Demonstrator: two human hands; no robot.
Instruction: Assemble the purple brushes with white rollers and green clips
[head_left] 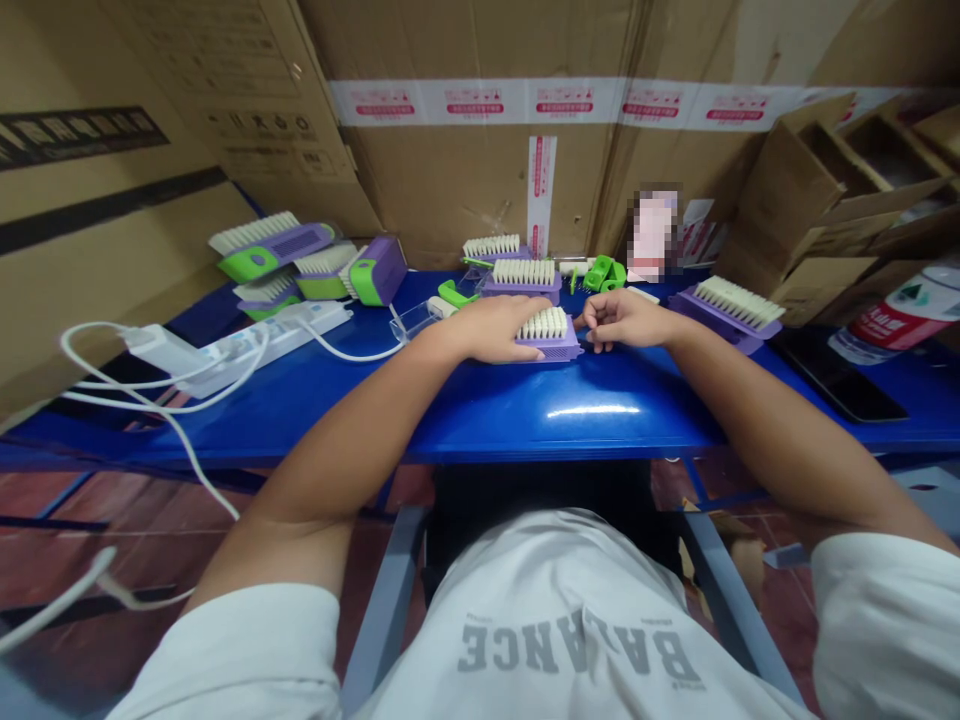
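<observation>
Under my left hand [499, 328] lies a purple brush head [551, 340] with white bristles facing up. The fingers wrap over its left part and hold it against the table. Close to its right end is my right hand [628, 320], fingers curled with the tips together; whether they pinch something small I cannot make out. Just behind, another purple brush head [523, 280] rests bristles up, with a third [491, 248] farther back. Green plastic parts [604, 273] sit behind my right hand. One more purple brush head [726, 312] lies to the right of it.
Several purple and green brushes [274, 248] are heaped at the left, behind a white power strip [262, 345] with cables. A black phone [840, 375] and a bottle with a red label [896, 315] are at the right, before cardboard boxes [817, 220]. Cardboard [465, 180] walls the back of the blue table [487, 420].
</observation>
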